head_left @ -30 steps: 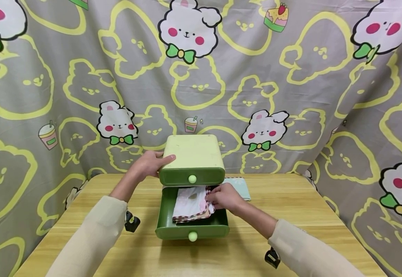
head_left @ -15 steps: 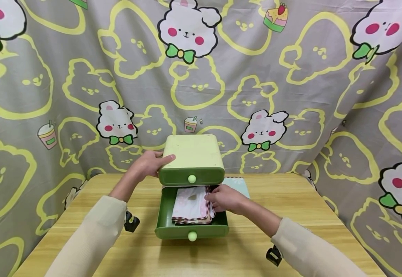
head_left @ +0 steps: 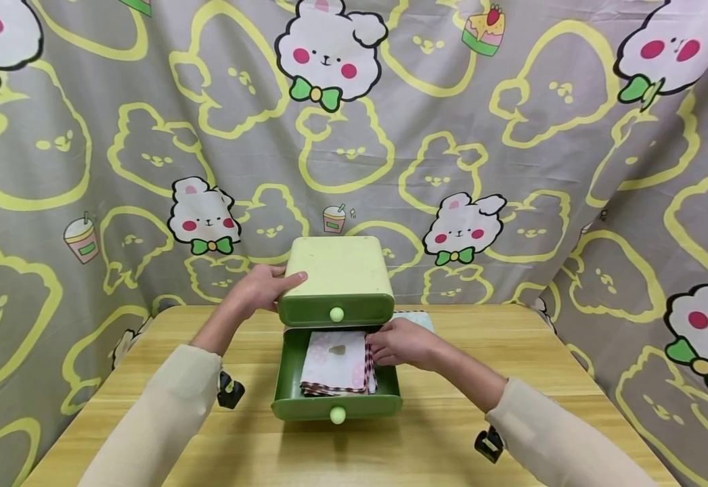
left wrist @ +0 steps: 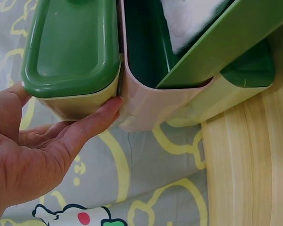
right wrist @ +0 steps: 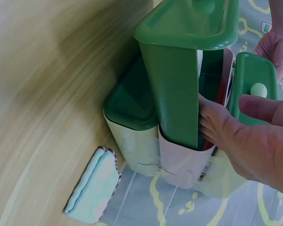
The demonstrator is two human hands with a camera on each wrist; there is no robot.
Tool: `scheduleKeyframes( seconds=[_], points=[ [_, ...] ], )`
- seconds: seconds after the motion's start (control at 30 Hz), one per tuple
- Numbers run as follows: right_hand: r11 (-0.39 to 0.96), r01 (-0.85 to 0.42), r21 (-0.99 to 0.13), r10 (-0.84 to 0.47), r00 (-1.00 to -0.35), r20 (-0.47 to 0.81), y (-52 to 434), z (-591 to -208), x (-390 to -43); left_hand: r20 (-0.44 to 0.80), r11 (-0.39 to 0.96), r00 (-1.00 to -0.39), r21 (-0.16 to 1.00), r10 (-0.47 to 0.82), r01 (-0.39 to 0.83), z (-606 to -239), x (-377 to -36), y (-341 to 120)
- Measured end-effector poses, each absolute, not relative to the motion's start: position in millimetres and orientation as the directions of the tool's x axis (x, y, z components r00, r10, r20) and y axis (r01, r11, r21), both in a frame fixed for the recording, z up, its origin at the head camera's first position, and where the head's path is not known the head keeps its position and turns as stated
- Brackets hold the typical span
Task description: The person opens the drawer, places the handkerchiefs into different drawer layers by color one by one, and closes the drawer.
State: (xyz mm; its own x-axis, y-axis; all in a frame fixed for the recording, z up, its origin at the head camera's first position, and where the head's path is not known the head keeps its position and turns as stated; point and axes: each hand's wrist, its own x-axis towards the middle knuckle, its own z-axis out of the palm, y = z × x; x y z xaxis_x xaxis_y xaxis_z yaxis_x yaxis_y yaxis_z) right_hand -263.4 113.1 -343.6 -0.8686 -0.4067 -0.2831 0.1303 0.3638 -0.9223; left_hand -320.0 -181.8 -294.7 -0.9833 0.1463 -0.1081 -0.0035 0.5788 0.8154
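A stacked drawer cabinet has cream and pink tiers with green drawers. Its middle drawer is pulled out, holding a stack of folded cloths, white on top with red-checked edges. My left hand grips the top tier at its left side, thumb over the top. In the left wrist view its fingers lie along that tier's wall. My right hand reaches over the drawer's right wall, fingertips at the cloths' right edge. In the right wrist view its thumb stands apart from the fingers, whose tips are hidden inside the drawer.
A folded light-blue cloth with a checked edge lies on the wooden table, right of the cabinet. The bottom drawer is closed. A patterned grey curtain hangs close behind the table.
The cloth stack has turned a little and its layers sit squarer. My right hand has drawn slightly right from the cloth's edge, its forearm swinging right. My left hand keeps its place.
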Motion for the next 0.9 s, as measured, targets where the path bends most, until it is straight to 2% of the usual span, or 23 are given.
scheduleKeyframes(
  seconds=[0.37, 0.67, 0.9],
  points=[
    [0.339, 0.114, -0.934, -0.434, -0.862, -0.263, 113, -338, -256, -0.109, 0.589, -0.983, 0.808, 0.149, 0.0, -294, -318, -182],
    [0.243, 0.032, -0.97, -0.56, -0.811, -0.167, 107, -332, -236, -0.102, 0.596, -0.984, 0.803, 0.149, 0.007, -293, -317, -181],
    [0.218, 0.062, -0.974, -0.632, -0.751, -0.189, 97, -332, -217, -0.103, 0.598, -0.985, 0.801, 0.14, 0.001, -293, -317, -180]
  ],
)
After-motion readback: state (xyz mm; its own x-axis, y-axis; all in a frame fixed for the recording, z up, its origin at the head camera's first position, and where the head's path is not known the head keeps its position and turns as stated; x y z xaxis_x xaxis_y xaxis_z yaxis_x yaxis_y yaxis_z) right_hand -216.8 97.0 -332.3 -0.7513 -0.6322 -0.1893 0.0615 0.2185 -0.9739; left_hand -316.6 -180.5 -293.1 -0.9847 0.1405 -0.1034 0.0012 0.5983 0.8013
